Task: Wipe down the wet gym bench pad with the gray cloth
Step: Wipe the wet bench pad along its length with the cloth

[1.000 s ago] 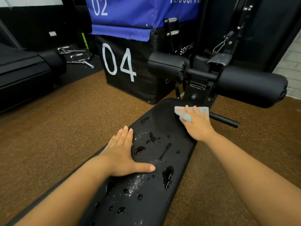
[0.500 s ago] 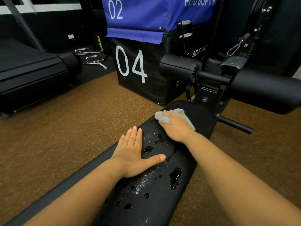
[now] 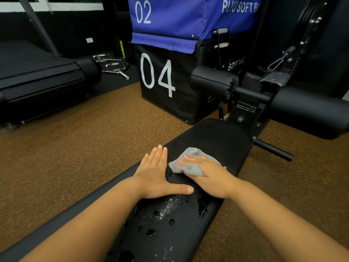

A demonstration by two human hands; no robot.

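The black bench pad (image 3: 213, 140) runs from the bottom centre up to the right. Its far end looks dry, while water drops and puddles (image 3: 170, 214) lie on the near part. My right hand (image 3: 209, 174) presses the crumpled gray cloth (image 3: 187, 165) flat onto the pad's middle, fingers over it. My left hand (image 3: 158, 174) lies flat and spread on the pad's left edge, thumb stretched to the right, close beside the cloth and holding nothing.
Black padded rollers (image 3: 309, 110) on a metal frame stand at the pad's far end. A stacked plyo box marked 04 (image 3: 162, 80) and 02 stands behind. A treadmill (image 3: 41, 76) is at the left, on brown speckled floor (image 3: 75, 148).
My right hand has dragged the cloth from the pad's far end toward me, across the wet patch next to my left hand. The drops there are gone. My left hand stayed put.
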